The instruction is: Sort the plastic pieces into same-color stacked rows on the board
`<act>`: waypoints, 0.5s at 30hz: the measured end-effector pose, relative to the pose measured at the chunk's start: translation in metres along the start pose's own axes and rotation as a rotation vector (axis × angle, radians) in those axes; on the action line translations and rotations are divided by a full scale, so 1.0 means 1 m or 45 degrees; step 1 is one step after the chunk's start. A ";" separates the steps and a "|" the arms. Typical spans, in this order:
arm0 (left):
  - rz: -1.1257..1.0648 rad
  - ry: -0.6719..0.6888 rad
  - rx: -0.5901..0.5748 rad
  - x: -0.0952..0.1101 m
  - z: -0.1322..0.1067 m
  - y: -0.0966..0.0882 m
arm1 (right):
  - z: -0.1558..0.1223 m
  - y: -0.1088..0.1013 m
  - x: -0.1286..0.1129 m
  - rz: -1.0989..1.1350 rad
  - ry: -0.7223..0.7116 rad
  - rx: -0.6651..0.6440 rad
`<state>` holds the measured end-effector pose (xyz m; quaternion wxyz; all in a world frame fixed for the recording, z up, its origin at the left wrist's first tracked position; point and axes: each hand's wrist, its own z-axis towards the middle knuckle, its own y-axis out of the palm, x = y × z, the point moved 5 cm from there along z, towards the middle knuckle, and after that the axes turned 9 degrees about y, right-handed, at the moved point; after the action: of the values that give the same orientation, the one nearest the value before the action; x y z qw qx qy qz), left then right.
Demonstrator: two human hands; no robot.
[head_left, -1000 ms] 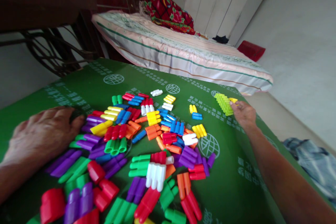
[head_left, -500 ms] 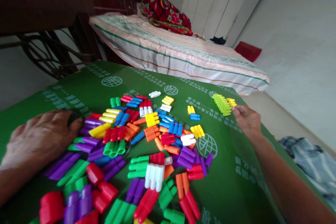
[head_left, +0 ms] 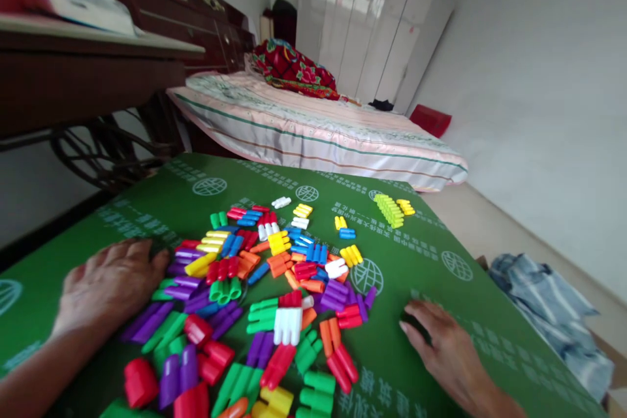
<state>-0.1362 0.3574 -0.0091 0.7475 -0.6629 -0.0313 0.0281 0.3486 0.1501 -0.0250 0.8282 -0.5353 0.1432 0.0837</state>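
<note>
My left hand (head_left: pixel 115 281) lies flat on the green board (head_left: pixel 421 261), fingers loosely spread, beside the left edge of a pile of coloured plastic building pieces. Nearest to it are purple pieces (head_left: pixel 183 289) and a yellow piece (head_left: pixel 200 265). My right hand (head_left: pixel 443 346) is over the right part of the board, holding nothing, with thumb and index finger apart. Its other fingers are partly hidden. Farther off stands a joined row of lime-green pieces (head_left: pixel 389 210), with a yellow piece (head_left: pixel 405 207) at its right side. A white piece (head_left: pixel 288 325) rests near the pile's front.
A bed (head_left: pixel 313 144) with a red floral blanket (head_left: pixel 289 72) stands beyond the board. At the left is a dark wooden table (head_left: pixel 88 72) with a metal base. Checked cloth (head_left: pixel 543 313) lies to the right, below the board's edge.
My right hand has left the yellow piece by the lime-green row and come back nearer to me. The yellow piece stays there. My left hand keeps its place; the view has tilted up.
</note>
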 end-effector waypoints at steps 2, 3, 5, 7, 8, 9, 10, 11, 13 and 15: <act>0.037 0.006 -0.057 0.004 -0.002 -0.007 | -0.022 -0.008 -0.004 -0.021 -0.045 0.050; 0.049 -0.001 -0.081 0.005 -0.004 -0.009 | -0.032 -0.011 -0.005 -0.031 -0.073 0.067; 0.042 -0.006 -0.094 0.008 -0.006 -0.013 | -0.052 -0.014 -0.004 -0.067 -0.141 0.065; 0.010 0.002 -0.098 0.011 -0.008 -0.016 | -0.070 -0.013 -0.001 -0.124 -0.211 0.044; -0.007 0.010 -0.100 0.012 -0.009 -0.017 | -0.078 -0.011 0.001 -0.156 -0.247 0.038; -0.019 0.017 -0.098 0.013 -0.010 -0.018 | -0.086 -0.008 0.003 -0.184 -0.283 0.047; -0.030 0.027 -0.095 0.013 -0.010 -0.020 | -0.092 -0.006 0.004 -0.206 -0.314 0.075; -0.039 0.036 -0.094 0.014 -0.011 -0.022 | -0.097 -0.005 0.004 -0.222 -0.336 0.113; -0.057 0.060 -0.094 0.014 -0.011 -0.025 | -0.104 -0.004 0.001 -0.231 -0.336 0.173; -0.080 0.083 -0.111 0.013 -0.010 -0.027 | -0.105 -0.005 -0.003 -0.201 -0.260 0.185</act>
<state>-0.1219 0.3450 0.0163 0.7190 -0.6942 -0.0288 -0.0184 0.3318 0.0528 -0.0600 0.8790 -0.4722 0.0215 0.0618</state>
